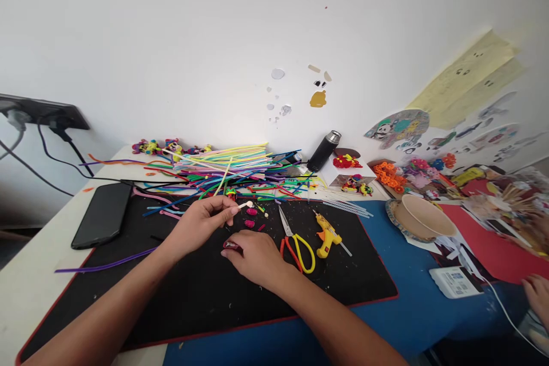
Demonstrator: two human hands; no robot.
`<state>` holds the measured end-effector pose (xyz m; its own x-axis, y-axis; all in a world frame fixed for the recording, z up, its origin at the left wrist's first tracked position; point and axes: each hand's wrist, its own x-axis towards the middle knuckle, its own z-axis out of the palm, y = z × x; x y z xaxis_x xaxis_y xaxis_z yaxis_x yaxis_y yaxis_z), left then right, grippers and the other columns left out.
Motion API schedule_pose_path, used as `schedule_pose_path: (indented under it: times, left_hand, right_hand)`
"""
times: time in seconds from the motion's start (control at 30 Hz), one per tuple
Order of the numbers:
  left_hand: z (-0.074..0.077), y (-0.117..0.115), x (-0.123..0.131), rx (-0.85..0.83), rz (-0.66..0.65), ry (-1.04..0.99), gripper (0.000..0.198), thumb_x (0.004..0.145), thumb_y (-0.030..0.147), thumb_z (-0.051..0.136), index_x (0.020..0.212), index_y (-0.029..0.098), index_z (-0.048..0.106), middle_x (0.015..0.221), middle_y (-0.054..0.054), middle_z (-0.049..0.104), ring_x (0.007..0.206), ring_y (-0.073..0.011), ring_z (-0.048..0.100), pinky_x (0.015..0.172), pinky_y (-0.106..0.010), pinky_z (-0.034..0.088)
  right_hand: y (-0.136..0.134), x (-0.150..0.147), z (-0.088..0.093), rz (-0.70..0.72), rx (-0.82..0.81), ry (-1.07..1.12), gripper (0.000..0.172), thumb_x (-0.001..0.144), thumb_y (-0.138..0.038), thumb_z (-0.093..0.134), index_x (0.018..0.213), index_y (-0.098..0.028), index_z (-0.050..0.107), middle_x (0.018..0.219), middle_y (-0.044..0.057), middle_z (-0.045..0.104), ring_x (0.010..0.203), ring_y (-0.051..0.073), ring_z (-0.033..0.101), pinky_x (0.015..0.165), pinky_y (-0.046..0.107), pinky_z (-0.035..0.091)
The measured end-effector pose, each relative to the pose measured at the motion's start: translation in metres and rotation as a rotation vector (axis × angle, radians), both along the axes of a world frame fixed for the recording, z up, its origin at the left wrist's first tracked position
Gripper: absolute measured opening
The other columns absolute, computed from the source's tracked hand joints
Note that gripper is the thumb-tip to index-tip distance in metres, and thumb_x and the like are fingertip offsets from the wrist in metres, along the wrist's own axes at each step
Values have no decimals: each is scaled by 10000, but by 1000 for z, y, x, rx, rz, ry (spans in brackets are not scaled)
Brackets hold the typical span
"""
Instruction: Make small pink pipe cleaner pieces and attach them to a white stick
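My left hand [214, 214] is closed, pinching a pale cream pipe cleaner [244, 206] whose short end is curled into a small knot. A pale yellow length [223, 176] rises behind the fingers; whether it is the same piece I cannot tell. Below and to the right, my right hand [257, 257] is closed round a small dark red tool with a shiny metal part [232, 245], mostly hidden by the fingers. Between the hands and slightly beyond lie two magenta coiled pieces [250, 223] and a small yellow-and-white piece [262, 211].
Scissors [295, 240] and a yellow glue gun [328, 235] lie right on the black mat [193, 297]. Piled pipe cleaners [231, 163] lie behind. A phone [103, 214] is left; a black bottle [323, 151], a bowl [429, 217] and another person's hand [538, 294] are right.
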<state>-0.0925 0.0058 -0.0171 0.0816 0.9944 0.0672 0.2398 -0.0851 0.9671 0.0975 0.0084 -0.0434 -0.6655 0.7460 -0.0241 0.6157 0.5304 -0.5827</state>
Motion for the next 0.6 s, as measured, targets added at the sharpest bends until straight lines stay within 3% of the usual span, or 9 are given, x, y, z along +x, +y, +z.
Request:
schedule_pose_path:
  times: [0.23, 0.37, 0.5, 0.6]
  left_hand:
    - [2, 0, 0, 16, 3, -7, 395, 888, 572, 667, 781, 192, 690, 688, -7, 652, 645, -155, 570, 630, -260, 486]
    - [3, 0, -1, 14, -9, -19, 388, 887, 565, 671, 794, 190, 695, 683, -1, 649, 642, -153, 575, 643, -260, 495]
    - [3, 0, -2, 25, 1, 4, 397, 898, 569, 663, 800, 187, 715, 695, -14, 669, 647, -154, 577, 648, -263, 501]
    - [2, 1, -1, 10, 4, 2, 426, 897, 601, 655, 813, 188, 717, 699, -24, 683, 637, -158, 580, 622, -263, 499]
  right_hand:
    - [11, -13, 6, 14, 39, -45, 214, 955, -400, 698, 1092, -254, 775, 1087, 59, 777, 933, 239, 712, 752, 317, 470]
    - [14, -11, 7, 22, 49, 40, 252, 935, -430, 732, 1095, -239, 772, 1139, 66, 763, 998, 238, 696, 794, 310, 476]
    - [21, 8, 4, -91, 28, 116, 137, 965, -319, 690, 997, -224, 784, 949, 46, 760, 863, 195, 674, 757, 291, 438]
    - [28, 32, 3, -210, -26, 203, 180, 991, -310, 629, 965, -219, 782, 918, 43, 767, 828, 191, 670, 761, 292, 437]
